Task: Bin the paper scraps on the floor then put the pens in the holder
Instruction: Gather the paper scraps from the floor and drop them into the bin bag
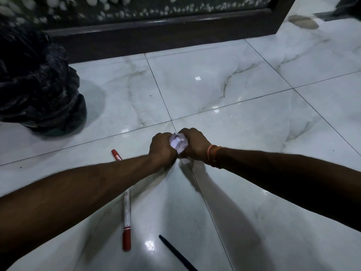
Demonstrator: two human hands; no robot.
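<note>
A person's left hand (162, 146) and right hand (195, 144) meet over a glossy marble-look tiled floor (254, 124), both curled tight around a crumpled wad of white paper (178, 142) pressed between them. The fingers of each hand wrap the wad from opposite sides, so that only its creased top shows in the gap between the knuckles; a small white corner of paper pokes out just beneath the grip. Orange thread bands (214, 156) circle the right wrist.

Nearer the camera than the clasped hands and to their left, a red-capped marker with a white barrel (127, 218) lies flat on the tiles, its far end hidden under the left forearm. A second red marker end (116, 155) shows just left of the left wrist, on the far side of that forearm. Below the grip, near the lower edge of view, a thin black pen (175, 253) lies at a slant. Well to the left and beyond the hands stands a bin lined with a black plastic bag (39, 90), set against a dark wooden base (156, 36) of a patterned panel.
</note>
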